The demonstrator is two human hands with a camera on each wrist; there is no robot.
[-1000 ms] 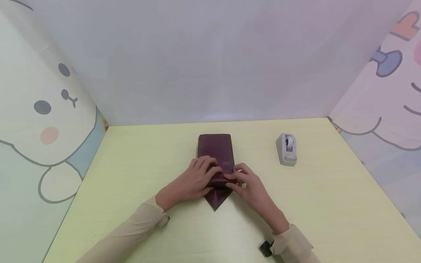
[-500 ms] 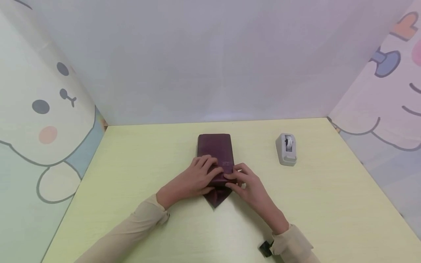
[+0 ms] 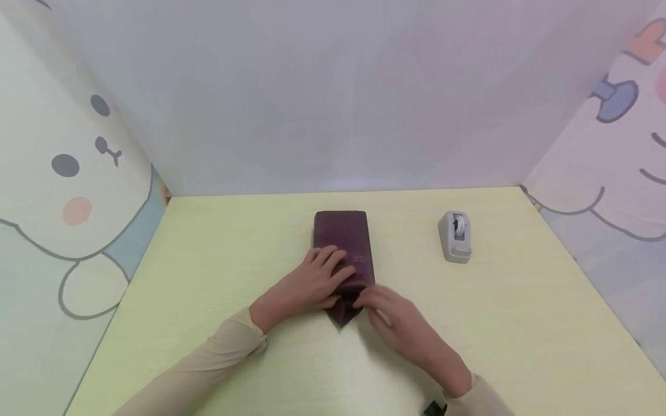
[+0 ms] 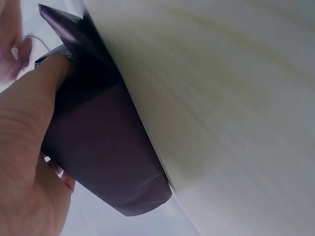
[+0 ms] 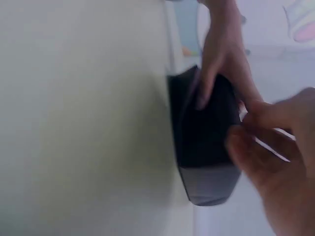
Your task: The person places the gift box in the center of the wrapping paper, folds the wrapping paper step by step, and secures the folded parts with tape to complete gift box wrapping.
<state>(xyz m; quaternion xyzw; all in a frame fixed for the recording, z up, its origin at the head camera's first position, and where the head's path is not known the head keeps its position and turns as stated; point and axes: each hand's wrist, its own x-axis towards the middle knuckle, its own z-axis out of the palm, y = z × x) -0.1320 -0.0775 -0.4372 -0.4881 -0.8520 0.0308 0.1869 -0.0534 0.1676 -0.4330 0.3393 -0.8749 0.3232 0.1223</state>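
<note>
A box wrapped in dark purple paper (image 3: 343,231) lies flat at the middle of the table. A pointed paper flap (image 3: 341,315) sticks out from its near end, and in the left wrist view the flap (image 4: 74,29) stands away from the box. My left hand (image 3: 307,286) grips the box near that end, fingers spread on top and thumb at the folded end. My right hand (image 3: 398,323), fingers bent, is at the near right corner by the flap. In the right wrist view its fingertips are blurred beside the box (image 5: 206,142); a firm hold cannot be made out.
A grey tape dispenser (image 3: 455,237) with a roll of tape stands on the table (image 3: 234,242) to the right of the box. Cloth walls with cartoon prints (image 3: 78,214) close in the back and both sides.
My right hand has released the box's right edge and moved down toward the near end. The flap now looks shorter from above. My left hand has stayed on the box.
</note>
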